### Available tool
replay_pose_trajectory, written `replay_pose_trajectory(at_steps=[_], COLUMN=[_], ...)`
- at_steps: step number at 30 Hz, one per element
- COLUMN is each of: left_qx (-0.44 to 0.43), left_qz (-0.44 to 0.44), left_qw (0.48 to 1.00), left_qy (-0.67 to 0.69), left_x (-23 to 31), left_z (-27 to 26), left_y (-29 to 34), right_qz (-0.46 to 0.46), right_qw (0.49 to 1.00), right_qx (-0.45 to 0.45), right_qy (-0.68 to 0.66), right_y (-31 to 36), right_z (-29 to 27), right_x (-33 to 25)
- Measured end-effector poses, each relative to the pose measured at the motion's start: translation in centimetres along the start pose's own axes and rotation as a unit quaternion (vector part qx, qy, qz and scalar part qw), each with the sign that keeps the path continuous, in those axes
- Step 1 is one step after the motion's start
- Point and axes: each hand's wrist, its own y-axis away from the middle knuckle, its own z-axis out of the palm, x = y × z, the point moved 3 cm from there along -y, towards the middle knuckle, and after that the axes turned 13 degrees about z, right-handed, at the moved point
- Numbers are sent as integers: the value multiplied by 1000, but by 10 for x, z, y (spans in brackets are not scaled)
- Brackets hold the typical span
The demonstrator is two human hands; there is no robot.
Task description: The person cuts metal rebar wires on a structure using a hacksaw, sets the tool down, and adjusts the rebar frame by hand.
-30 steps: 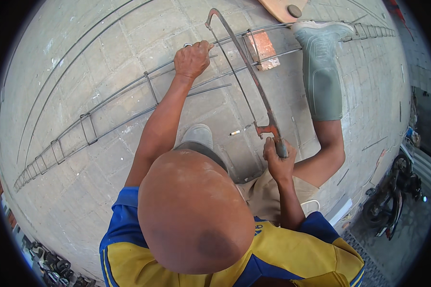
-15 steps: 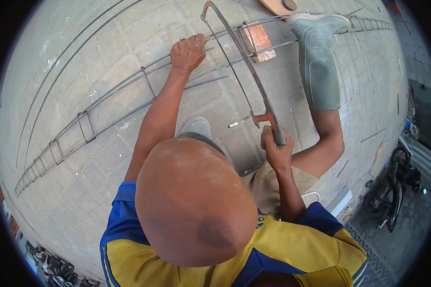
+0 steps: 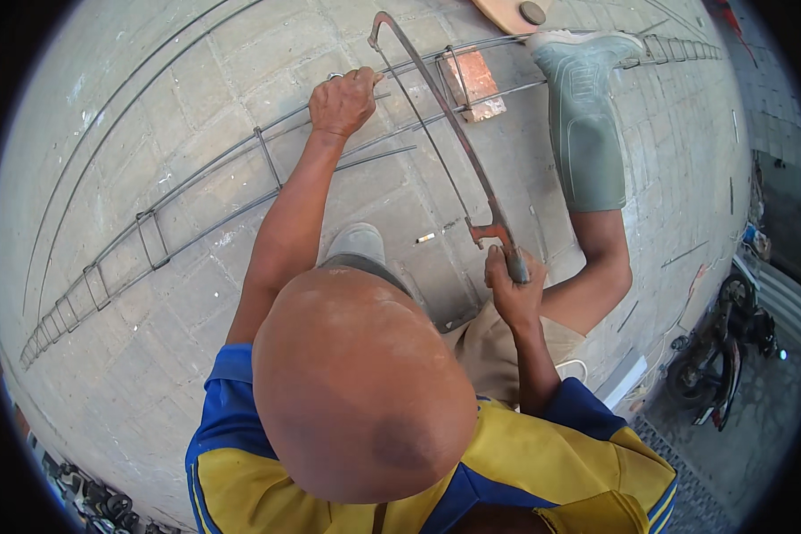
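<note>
Much paved floor (image 3: 169,356) is to be seen, and across it lies one long frame (image 3: 269,158) of thin steel bars with square ties. Well apart from the frame, at the person's right side, is a dark motorcycle (image 3: 730,347). On the near side of the frame bends a person (image 3: 365,383) in a yellow and blue shirt (image 3: 552,454). The grey-green right boot (image 3: 587,133) reaches over the frame and covers some part of its bars. A saw (image 3: 468,151) with bowed, reddish body slants over the frame; whether its blade touches any bar, I cannot tell. Beyond the frame is a wooden board (image 3: 500,16), seen only partly. One orange brick (image 3: 481,80) lies under the frame, to the right of the saw. The left grip (image 3: 343,102) is clenched around the far bar of the frame, just left of the saw. The right grip (image 3: 516,285), on the near side of the frame, is wrapped around the saw's handle. A round dark disc (image 3: 532,12) rests on the board, beyond the frame. Smallest is a cigarette (image 3: 425,238) on the floor, at the near side of the frame.
</note>
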Motion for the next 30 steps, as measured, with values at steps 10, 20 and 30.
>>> replay_pose_trajectory(at_steps=[10,20,30], left_qx=[49,54,9], left_qz=[28,-7,-3], left_qw=[998,999,1000], left_qy=[13,-6,-17], left_x=[9,-2,-3], left_z=[7,-7,0], left_y=[-12,-4,0], right_qz=[-117,-70,-6], right_qw=[992,997,1000], right_qx=[36,16,0], right_qy=[-22,-22,-20], right_y=[-154,-52,-20], right_z=[77,46,17], right_x=[-79,-29,-10])
